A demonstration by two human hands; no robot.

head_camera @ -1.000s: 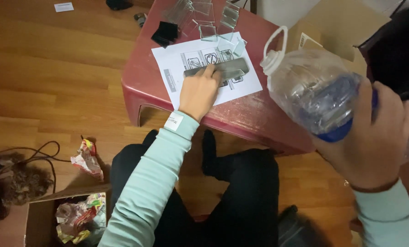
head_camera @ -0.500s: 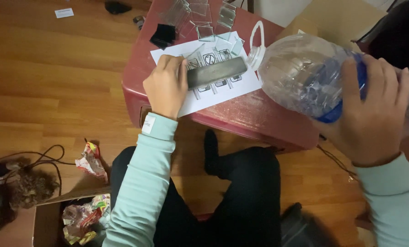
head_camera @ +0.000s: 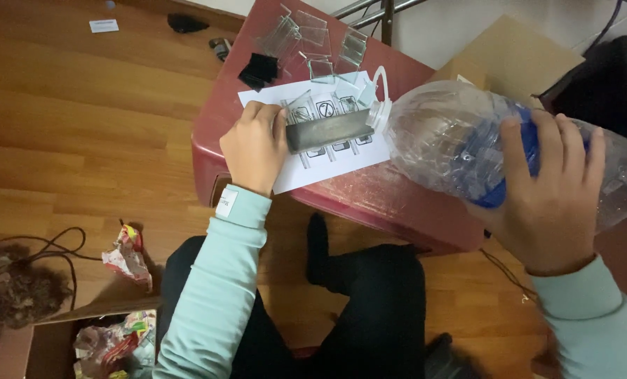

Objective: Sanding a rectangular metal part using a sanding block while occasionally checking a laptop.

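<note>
At the far left of the wooden floor, an open brown cardboard box (head_camera: 54, 340) holds crumpled, colourful wrappers, and one more crumpled wrapper (head_camera: 127, 256) lies just beside it. Moving right, your left hand (head_camera: 254, 147) rests on the low dark-red plastic table (head_camera: 369, 193), its fingers closed around the left end of a narrow, clear rectangular trough (head_camera: 327, 130). That trough sits on a white printed paper sheet (head_camera: 313, 172) and looks greyish inside; whether it holds liquid, you cannot tell. Behind it, several small clear acrylic stands (head_camera: 313, 35) and a flat black piece (head_camera: 261, 69) lie on the table top. Further right, your right hand (head_camera: 548, 203) is clamped around the body of a large clear plastic water jug with a blue label (head_camera: 454, 140), tipped on its side. The jug's white-capped mouth (head_camera: 378, 116) touches the right end of the trough. The jug looks almost empty. A plain cardboard sheet (head_camera: 510, 52) stands behind it.
</note>
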